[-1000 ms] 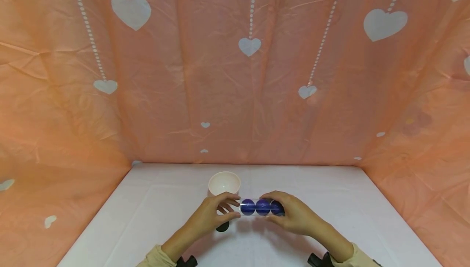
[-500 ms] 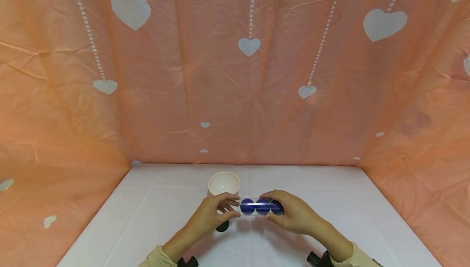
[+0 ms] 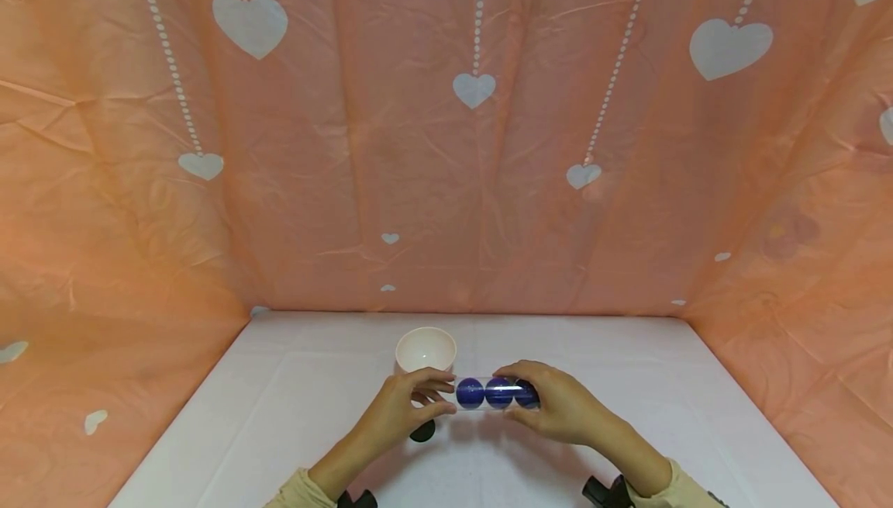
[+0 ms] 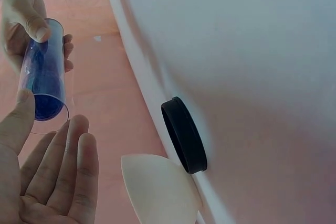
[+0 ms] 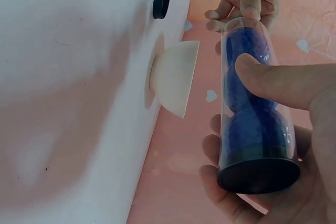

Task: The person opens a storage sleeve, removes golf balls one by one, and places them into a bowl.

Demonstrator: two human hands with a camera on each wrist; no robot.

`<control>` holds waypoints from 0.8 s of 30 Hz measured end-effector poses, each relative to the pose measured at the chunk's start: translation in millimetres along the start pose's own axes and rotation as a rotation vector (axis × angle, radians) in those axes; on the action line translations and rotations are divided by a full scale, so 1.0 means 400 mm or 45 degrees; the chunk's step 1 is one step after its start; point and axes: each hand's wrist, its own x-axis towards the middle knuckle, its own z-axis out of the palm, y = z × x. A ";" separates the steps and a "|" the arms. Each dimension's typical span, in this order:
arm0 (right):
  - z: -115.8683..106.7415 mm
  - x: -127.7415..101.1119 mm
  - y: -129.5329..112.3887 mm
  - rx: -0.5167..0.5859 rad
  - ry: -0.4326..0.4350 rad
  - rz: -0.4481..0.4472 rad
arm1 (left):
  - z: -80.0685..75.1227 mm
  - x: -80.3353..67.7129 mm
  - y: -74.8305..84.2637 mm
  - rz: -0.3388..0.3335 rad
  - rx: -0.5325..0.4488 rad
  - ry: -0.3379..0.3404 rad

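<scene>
A clear tube of three blue balls was held level above the surface — the right hand curled round its capped end, the left hand pinching the open rim, the black cap lying below. A steady grip with a slow tilt toward the bowl was judged best — balls released singly.

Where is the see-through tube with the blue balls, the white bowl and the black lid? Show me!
clear tube point(image 3: 488, 394), head view: middle of its side wall, over the blue balls.
white bowl point(image 3: 426, 348), head view: its inside.
black lid point(image 4: 184, 135), left wrist view: its outer rim.
</scene>
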 end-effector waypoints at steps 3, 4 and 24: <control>-0.002 0.002 -0.001 0.002 -0.006 0.000 | 0.001 -0.001 -0.003 -0.008 -0.014 -0.002; -0.002 0.002 -0.002 0.002 -0.008 0.001 | 0.001 -0.001 -0.003 -0.011 -0.019 -0.002; -0.007 0.008 -0.007 0.085 -0.021 0.035 | -0.002 -0.006 -0.010 -0.071 -0.070 -0.028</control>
